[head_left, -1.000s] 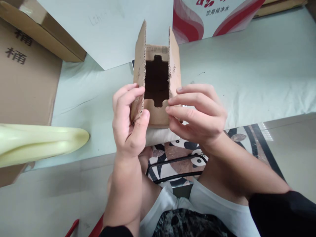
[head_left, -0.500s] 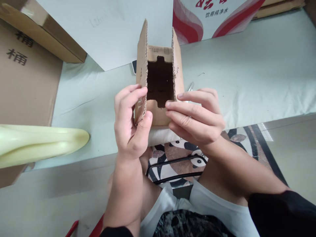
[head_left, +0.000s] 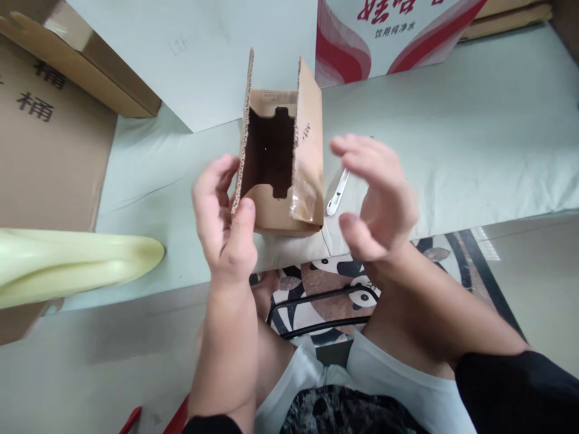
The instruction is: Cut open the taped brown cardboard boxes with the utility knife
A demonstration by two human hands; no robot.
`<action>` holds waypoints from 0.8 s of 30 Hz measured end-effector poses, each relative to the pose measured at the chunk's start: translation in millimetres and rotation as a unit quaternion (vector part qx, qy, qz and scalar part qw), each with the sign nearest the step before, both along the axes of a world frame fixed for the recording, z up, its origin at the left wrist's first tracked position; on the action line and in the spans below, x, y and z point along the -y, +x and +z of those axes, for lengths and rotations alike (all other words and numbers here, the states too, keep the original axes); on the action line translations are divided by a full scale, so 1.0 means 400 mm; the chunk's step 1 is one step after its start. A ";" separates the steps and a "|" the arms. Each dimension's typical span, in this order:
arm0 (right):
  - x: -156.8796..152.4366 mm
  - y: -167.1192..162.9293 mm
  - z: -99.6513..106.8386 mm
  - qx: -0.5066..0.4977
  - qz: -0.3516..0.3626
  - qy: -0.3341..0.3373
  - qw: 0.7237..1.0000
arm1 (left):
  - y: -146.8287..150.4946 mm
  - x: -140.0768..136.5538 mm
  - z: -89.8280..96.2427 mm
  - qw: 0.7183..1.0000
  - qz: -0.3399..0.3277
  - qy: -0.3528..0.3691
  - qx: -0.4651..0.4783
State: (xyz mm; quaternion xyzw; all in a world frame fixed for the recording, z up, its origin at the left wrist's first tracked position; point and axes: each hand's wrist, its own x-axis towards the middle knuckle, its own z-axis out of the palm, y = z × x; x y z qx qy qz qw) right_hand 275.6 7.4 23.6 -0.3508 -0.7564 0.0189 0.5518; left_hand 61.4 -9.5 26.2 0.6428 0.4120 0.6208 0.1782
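Observation:
A small brown cardboard box (head_left: pixel 280 214) stands on the pale green cloth with its mouth towards me. Two of its flaps stick up, and its inside is dark. My left hand (head_left: pixel 226 217) grips the left flap between the thumb and fingers. Clear tape shows on the lower corner of the right flap (head_left: pixel 309 138). Off to the right of the box, my right hand (head_left: pixel 380 199) is open, blurred and holding nothing, with fingers and thumb apart. A slim white utility knife (head_left: pixel 337 196) lies between the box and that hand, its upper end hidden by the fingers.
A white and red carton (head_left: pixel 348 54) stands behind the box. Larger brown cartons (head_left: pixel 49 138) are on the left, with a pale yellow smooth object (head_left: pixel 81 265) jutting in before them. The cloth-covered surface (head_left: pixel 474 132) stretches right.
My right hand has let go of the right flap and moved right, its fingers spreading. The box has shifted left and turned a little in my left hand. The knife is now more exposed.

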 end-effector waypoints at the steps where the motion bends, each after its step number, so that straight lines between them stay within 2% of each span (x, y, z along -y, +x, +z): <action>1: -0.009 0.009 -0.007 -0.034 -0.010 -0.021 0.999 | -0.006 -0.006 -0.010 1.000 0.002 0.004 0.016; 3: -0.025 0.023 -0.022 -0.060 -0.050 -0.082 0.994 | -0.018 -0.017 -0.032 0.998 0.023 -0.004 0.050; 6: -0.041 0.031 -0.037 -0.032 -0.088 -0.143 0.985 | -0.031 -0.027 -0.060 0.994 0.074 -0.029 0.078; 9: -0.049 0.027 -0.044 -0.016 -0.068 -0.147 0.987 | -0.033 -0.029 -0.074 0.990 0.093 -0.035 0.104; 13: -0.059 0.025 -0.059 -0.006 -0.068 -0.158 0.985 | -0.031 -0.028 -0.070 0.984 0.092 -0.040 0.149; 19: -0.079 0.045 -0.104 -0.044 -0.002 -0.089 0.995 | -0.019 -0.033 -0.048 0.969 0.088 -0.067 0.220; 24: -0.078 0.052 -0.103 -0.081 0.006 -0.126 0.989 | -0.013 -0.040 -0.021 0.941 0.173 -0.038 0.289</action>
